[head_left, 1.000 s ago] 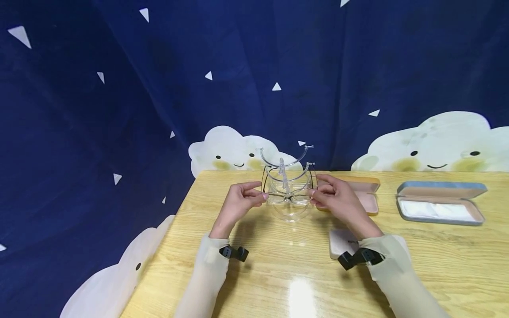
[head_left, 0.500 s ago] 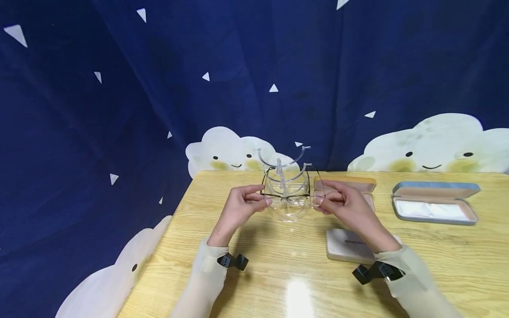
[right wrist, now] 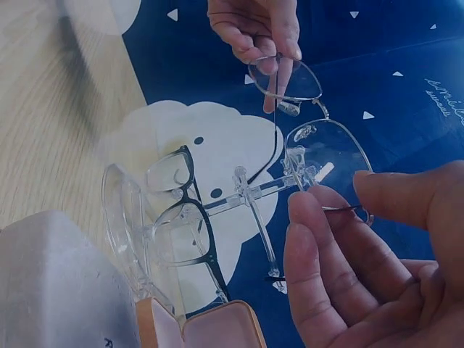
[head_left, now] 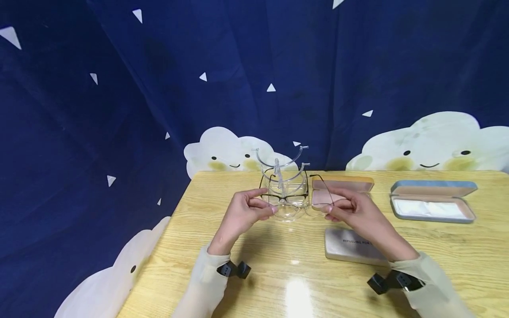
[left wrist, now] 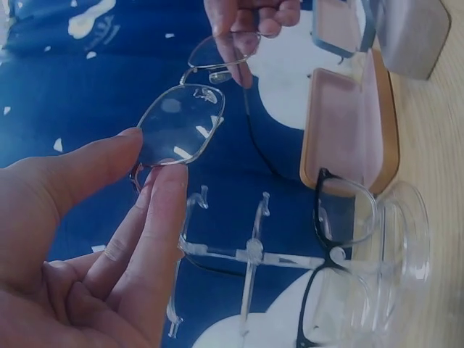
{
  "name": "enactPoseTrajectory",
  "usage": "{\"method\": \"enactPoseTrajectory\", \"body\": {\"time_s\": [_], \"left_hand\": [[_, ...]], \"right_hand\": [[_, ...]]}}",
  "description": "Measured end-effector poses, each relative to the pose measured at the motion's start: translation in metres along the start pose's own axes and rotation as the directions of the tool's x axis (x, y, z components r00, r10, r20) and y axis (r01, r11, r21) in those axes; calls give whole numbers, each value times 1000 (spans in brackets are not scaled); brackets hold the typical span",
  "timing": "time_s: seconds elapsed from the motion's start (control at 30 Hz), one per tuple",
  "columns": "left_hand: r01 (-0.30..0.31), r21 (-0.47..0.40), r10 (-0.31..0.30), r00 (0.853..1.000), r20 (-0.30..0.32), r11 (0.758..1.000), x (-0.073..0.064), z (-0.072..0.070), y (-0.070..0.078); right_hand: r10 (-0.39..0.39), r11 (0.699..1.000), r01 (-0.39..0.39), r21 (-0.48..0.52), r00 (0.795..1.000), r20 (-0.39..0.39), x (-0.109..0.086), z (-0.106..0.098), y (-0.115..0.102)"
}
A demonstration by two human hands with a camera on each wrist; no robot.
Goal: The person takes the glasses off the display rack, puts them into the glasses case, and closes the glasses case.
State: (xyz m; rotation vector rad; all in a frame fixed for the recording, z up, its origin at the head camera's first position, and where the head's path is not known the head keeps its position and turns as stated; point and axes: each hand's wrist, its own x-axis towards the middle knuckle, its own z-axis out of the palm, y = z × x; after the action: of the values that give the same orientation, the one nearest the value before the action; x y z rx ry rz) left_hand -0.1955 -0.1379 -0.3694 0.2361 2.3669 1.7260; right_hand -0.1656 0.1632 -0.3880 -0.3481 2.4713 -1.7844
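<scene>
A pair of thin wire-rimmed glasses (left wrist: 181, 119) is held in the air between both hands, temples unfolded and pointing away from the person. My left hand (head_left: 246, 212) pinches its left end between thumb and fingers. At the other end, my right hand (head_left: 355, 214) pinches the frame near the hinge. Just behind, black-rimmed glasses (right wrist: 190, 199) sit on a clear display stand (left wrist: 254, 250), on a low tier. Two curved arms of the stand rise above them with no glasses on them. In the head view, the wire pair partly overlaps the stand's round base.
An orange case (head_left: 343, 183) lies open behind my right hand. Farther right is an open blue case (head_left: 435, 190) with a white cloth (head_left: 431, 208) inside. A closed grey case (head_left: 351, 245) lies partly under my right forearm. A blue curtain (head_left: 238, 57) hangs behind the wooden table (head_left: 278, 274).
Both hands have drawn the wire-rimmed glasses toward the person and slightly right, away from the stand. The black-rimmed pair stays on the stand and shows more plainly. More of the grey case shows.
</scene>
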Motion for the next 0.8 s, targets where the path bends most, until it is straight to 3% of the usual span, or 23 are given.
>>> {"method": "enactPoseTrajectory", "body": {"time_s": [0.27,0.47,0.67,0.8], "left_hand": [[-7,-3,7,998,61,1000,-11,6,11],[-22,-10,23,996,83,1000,-12,12,9],[-56,-21,57,995,77,998,-10,19,5],[-93,-45,96,992,85,995,-6,26,-1]], "right_hand": [[50,999,-50,-13,998,31,-10,-10,-1],[86,995,-86,-44,996,17,-14,-14,-4],[55,995,-55,-81,998,-14,-24,-21,-2],[25,987,-32,-160,999,-46,-32,-25,0]]}}
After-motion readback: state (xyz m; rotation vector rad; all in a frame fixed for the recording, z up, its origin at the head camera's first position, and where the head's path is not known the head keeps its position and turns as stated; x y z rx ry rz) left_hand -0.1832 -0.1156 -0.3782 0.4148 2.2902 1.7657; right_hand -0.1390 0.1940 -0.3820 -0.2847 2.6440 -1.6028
